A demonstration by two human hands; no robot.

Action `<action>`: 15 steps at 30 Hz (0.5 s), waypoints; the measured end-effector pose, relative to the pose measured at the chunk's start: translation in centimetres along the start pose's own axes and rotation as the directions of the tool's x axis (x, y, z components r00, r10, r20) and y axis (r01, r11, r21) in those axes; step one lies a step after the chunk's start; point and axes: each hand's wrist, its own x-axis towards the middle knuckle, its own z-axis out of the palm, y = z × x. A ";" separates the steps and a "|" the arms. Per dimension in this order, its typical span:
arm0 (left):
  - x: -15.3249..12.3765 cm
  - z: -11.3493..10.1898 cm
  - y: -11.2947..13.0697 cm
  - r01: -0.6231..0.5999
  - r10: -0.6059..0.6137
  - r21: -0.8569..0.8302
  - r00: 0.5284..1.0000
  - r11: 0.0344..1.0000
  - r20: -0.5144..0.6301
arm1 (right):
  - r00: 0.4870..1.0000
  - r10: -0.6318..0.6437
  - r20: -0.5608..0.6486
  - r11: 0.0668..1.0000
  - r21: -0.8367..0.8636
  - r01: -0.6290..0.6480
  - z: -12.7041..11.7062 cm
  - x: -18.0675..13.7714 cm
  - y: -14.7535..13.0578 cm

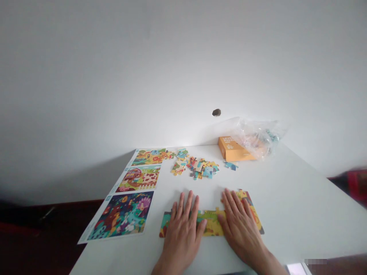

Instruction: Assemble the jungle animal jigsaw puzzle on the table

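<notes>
Fingers (187, 206) spread, left hand (182, 233) and right hand (241, 228) rested on a part-joined jigsaw (212, 227); pieces (208, 172) toward the table's (301, 206) back edge lay loose.

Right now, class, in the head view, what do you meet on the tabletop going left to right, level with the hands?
Night-scene picture, puzzle's left end, left hand, puzzle's middle, right hand, puzzle's right end.
</notes>
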 end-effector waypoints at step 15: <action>-1.9 -0.8 -3.9 0.024 -0.028 0.094 0.999 0.995 0.038 | 0.977 -0.175 0.120 0.984 -0.007 0.178 -1.1 2.7 1.6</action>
